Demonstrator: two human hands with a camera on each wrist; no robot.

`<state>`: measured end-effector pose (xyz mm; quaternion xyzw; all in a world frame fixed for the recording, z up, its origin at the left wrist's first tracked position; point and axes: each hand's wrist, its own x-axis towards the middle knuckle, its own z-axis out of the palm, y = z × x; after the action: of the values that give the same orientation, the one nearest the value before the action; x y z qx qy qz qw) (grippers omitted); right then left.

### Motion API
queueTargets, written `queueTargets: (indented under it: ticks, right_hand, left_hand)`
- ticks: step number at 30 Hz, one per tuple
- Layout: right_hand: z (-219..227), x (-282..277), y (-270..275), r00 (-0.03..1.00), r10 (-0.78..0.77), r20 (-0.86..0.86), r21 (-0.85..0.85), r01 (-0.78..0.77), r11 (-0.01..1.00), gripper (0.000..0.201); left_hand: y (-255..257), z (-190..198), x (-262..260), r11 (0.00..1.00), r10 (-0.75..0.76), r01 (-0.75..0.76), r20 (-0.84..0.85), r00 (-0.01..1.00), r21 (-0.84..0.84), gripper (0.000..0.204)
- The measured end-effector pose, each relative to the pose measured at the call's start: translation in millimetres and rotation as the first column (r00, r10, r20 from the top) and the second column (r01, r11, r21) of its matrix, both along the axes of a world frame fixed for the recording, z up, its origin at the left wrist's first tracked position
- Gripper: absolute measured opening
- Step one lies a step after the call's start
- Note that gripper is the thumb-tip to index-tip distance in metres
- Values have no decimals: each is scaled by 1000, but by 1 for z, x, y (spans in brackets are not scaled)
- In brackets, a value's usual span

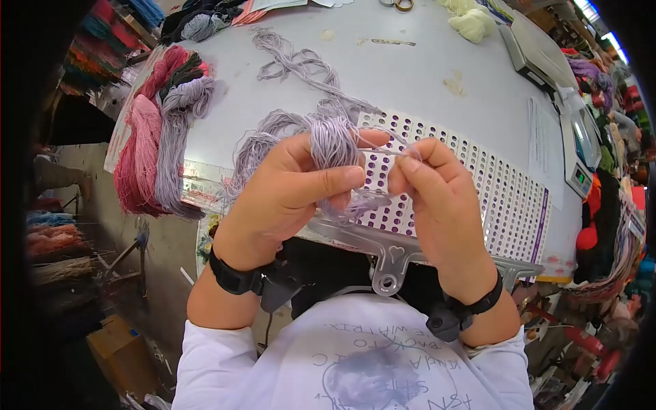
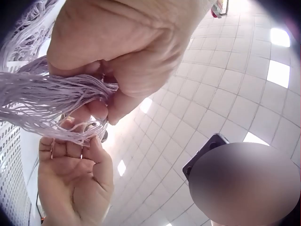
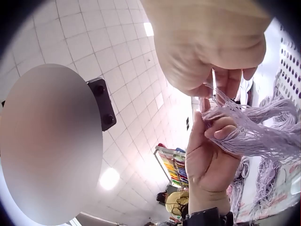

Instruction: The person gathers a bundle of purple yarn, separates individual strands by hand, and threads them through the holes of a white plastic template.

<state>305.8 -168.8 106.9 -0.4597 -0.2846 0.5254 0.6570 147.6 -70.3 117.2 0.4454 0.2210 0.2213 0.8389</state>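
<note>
- Head view: above the perforated sheet (image 1: pixel 506 198) at the table's (image 1: pixel 417 75) near side, lilac yarn (image 1: pixel 333 141) is gripped by the left hand (image 1: pixel 283 184), apparently so its strands are bunched; thin strands (image 1: pixel 378 151) are pinched by the right hand (image 1: pixel 441 191), likely so they are separated.
- Left wrist view: the yarn is squeezed by thumb and fingers, its strands fanned beyond.
- Right wrist view: both hands are held close, perhaps for fine control.

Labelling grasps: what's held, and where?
Left hand grips a lilac yarn bundle round its gathered middle; right hand pinches loose strands off it.
</note>
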Motion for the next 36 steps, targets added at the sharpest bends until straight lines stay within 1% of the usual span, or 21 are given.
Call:
queueTargets:
  ticks: [1, 3, 4, 6, 10, 12, 16, 18, 22, 24, 25, 27, 31, 36]
  right_hand:
    - [4, -3, 0, 1000, 0, 0, 0, 0, 1000, 10]
    - [16, -10, -1, 991, 117, 57, -169, -106, 980, 12]
    - [15, -10, -1, 991, 118, 57, -169, -107, 980, 12]
    - [14, -8, -2, 951, 268, 153, -275, -220, 936, 11]
    - [13, -8, -4, 962, 258, 86, -263, -228, 937, 12]
    - [11, -9, -5, 976, 216, 27, -173, -208, 963, 11]
    - [10, -9, -7, 979, 202, 40, -164, -193, 967, 10]
    - [12, -9, -8, 978, 207, 2, -157, -204, 966, 10]
    - [11, -9, -9, 979, 202, 4, -148, -199, 969, 10]
    - [10, -8, -10, 977, 214, 3, -159, -211, 964, 11]
    - [10, -7, -10, 977, 214, 2, -160, -211, 964, 11]
    - [13, -6, -10, 972, 230, -51, -140, -235, 962, 11]
    - [14, -5, -11, 969, 240, -65, -146, -247, 958, 11]
    - [11, -2, -10, 964, 253, -85, -110, -261, 959, 13]
  left_hand:
    - [0, 0, 0, 1000, 0, 0, 0, 1000, 0, 44]
    - [1, -2, -1, 999, 33, -32, -30, 999, 35, 45]
    - [1, -4, -2, 999, 34, -33, -31, 999, 35, 45]
    - [2, -8, -2, 997, 28, -28, -1, 1000, 76, 45]
    - [1, -5, -3, 998, 41, -40, -18, 999, 50, 45]
    - [2, -7, -3, 998, 51, -51, -14, 999, 40, 45]
    - [0, -7, -2, 998, 59, -58, -14, 998, 34, 48]
    - [-1, -6, -2, 998, 46, -44, -39, 998, 47, 51]
    - [-1, -7, -3, 997, 12, -10, -28, 1000, 73, 54]
    - [-1, -7, -3, 1000, 16, -16, 4, 1000, 13, 55]
    - [-1, -7, -3, 1000, 16, -16, 4, 1000, 12, 55]
    - [-2, -7, -2, 1000, 0, 1, 34, 999, -29, 56]
    - [-1, -9, -1, 999, -9, 12, 57, 998, -52, 56]
    - [0, -7, 0, 999, -3, 4, 33, 999, -38, 55]
